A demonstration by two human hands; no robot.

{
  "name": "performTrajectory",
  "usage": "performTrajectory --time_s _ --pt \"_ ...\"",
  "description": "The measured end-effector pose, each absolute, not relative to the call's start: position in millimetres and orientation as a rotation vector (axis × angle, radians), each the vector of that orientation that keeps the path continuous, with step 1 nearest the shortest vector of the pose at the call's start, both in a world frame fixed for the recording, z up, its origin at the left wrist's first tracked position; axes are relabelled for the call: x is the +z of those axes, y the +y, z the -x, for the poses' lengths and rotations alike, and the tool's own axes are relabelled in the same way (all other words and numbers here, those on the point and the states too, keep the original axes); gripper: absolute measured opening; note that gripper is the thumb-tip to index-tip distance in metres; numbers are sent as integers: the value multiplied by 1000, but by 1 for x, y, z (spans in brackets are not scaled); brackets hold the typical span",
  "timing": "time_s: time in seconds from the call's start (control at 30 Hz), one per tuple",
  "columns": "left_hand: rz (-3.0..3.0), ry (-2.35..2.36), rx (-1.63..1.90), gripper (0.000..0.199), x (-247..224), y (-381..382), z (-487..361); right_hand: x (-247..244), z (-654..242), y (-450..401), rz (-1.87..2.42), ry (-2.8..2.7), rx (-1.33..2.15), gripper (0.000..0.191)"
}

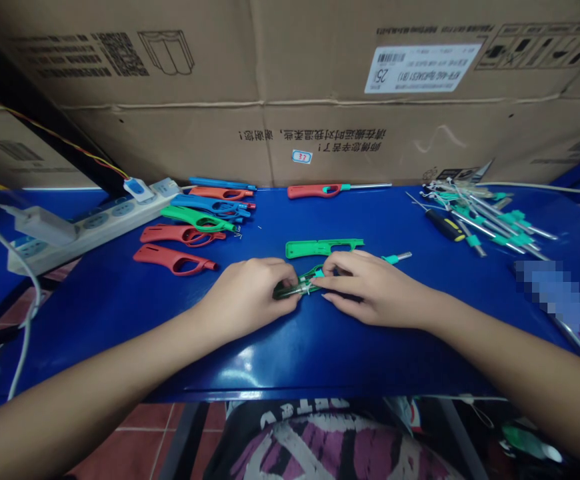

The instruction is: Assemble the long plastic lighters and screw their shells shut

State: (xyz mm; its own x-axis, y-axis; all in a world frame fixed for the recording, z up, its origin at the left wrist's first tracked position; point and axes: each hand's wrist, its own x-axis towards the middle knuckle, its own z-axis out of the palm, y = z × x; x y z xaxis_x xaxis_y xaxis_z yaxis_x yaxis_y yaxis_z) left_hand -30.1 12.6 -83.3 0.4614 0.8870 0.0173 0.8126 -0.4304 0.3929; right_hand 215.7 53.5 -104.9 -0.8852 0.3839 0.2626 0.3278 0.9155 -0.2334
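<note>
Between my hands lies a green lighter body (pixel 306 285) with a clear part and a small teal piece inside it. My left hand (pixel 253 290) is closed round its left end. The fingers of my right hand (pixel 370 287) pinch at the teal piece on its right side. A metal tube with a teal collar (pixel 397 258) sticks out beyond my right hand. Just behind the hands, a green half shell (pixel 320 248) rests on the blue table (pixel 290 360).
Red, green, blue and orange shells (pixel 197 219) lie at left beside a power strip (pixel 97 223) with plugs and cables. A red lighter (pixel 320 191) lies at the back. Metal tubes (pixel 490 213) and a black screwdriver (pixel 445 225) lie at right. Cardboard (pixel 210 140) stands behind.
</note>
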Motion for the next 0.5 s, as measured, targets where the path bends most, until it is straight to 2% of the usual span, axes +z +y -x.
performTrajectory --time_s 0.23,0.5 --pt "-2395 1441 297 6 -82 13 30 -105 -216 52 507 -2804 244 33" --pt "-2439 1389 259 15 -82 11 32 -105 -215 51 516 -2849 164 34"
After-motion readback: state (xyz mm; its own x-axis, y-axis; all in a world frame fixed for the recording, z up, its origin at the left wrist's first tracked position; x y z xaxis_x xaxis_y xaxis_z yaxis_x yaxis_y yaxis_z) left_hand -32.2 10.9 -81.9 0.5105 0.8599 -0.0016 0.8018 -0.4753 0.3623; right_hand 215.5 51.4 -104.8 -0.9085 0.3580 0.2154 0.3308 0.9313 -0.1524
